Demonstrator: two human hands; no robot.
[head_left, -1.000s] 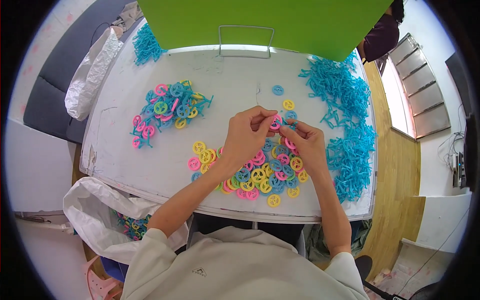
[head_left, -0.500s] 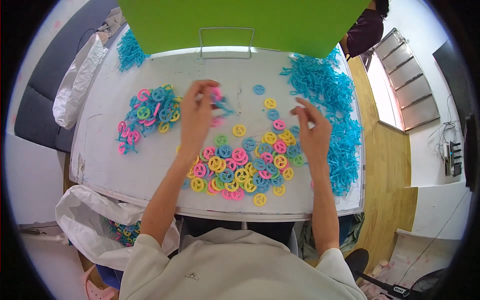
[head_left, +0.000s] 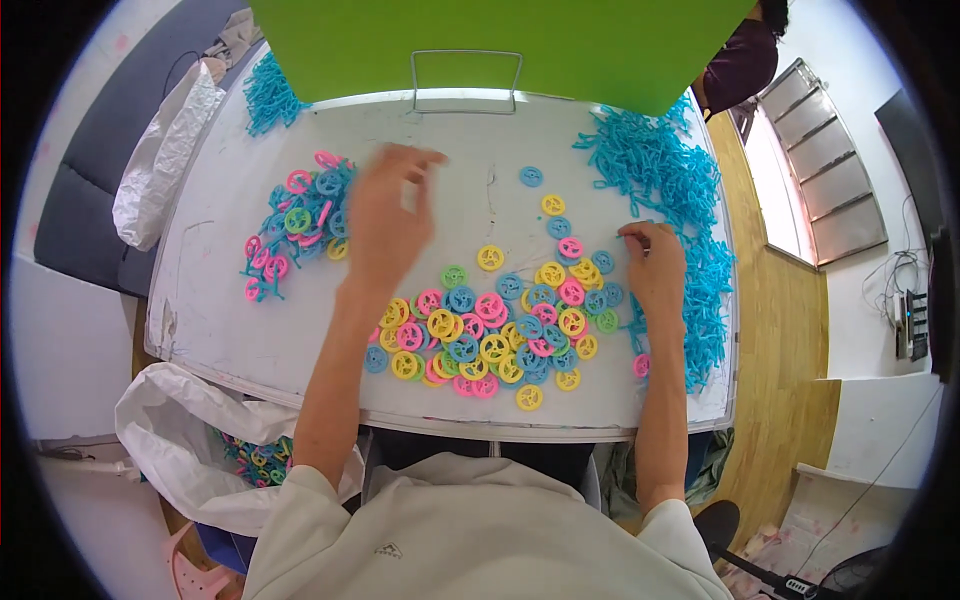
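Observation:
My left hand [head_left: 393, 215] is over the table, right beside a pile of wheels joined to blue stems [head_left: 300, 215]. Its fingers are slightly blurred and apart, and nothing shows in them. In front of me lies a heap of small spoked plastic wheels [head_left: 495, 348] in pink, yellow, blue and green. My right hand [head_left: 657, 270] is at the left edge of a big pile of blue plastic stems [head_left: 705, 270]. Its thumb and fingertips are pinched together; what is between them is too small to make out.
A green board [head_left: 480, 40] with a wire handle stands at the table's far side. Another blue stem pile [head_left: 272, 95] lies far left. Below the table's left edge hangs a white sack [head_left: 165, 420] holding coloured pieces. A person in a dark top [head_left: 742, 65] is at far right.
The pink wheel and blue stem that were at my left hand no longer show there. My right hand has moved right to the blue stems and its fingers have closed.

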